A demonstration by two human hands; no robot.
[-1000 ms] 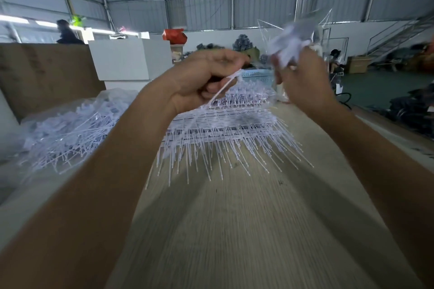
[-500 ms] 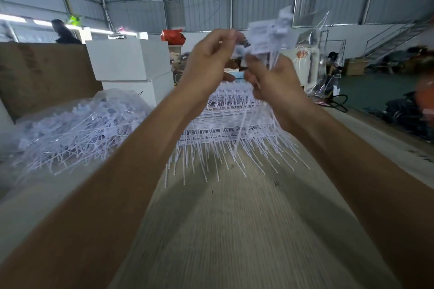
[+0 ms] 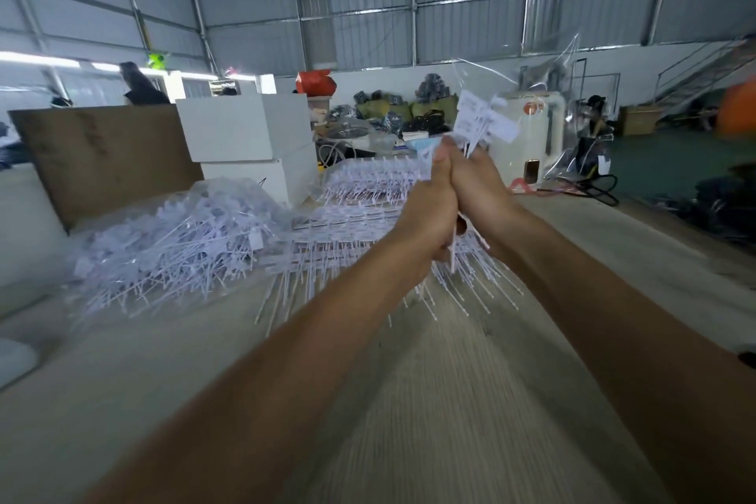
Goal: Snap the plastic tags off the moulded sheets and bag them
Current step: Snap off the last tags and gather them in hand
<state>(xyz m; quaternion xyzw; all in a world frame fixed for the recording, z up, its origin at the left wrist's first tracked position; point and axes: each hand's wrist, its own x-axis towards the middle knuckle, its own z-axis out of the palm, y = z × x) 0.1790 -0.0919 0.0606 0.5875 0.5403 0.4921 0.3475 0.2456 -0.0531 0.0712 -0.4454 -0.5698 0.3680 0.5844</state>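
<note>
We read no writing on the white tags; the print is too blurred. Our left hand and right hand press together at one o'clock, both gripping that tag bundle above the moulded sheets. A bagged heap lies at ten o'clock; bare worktop stretches toward six.
</note>
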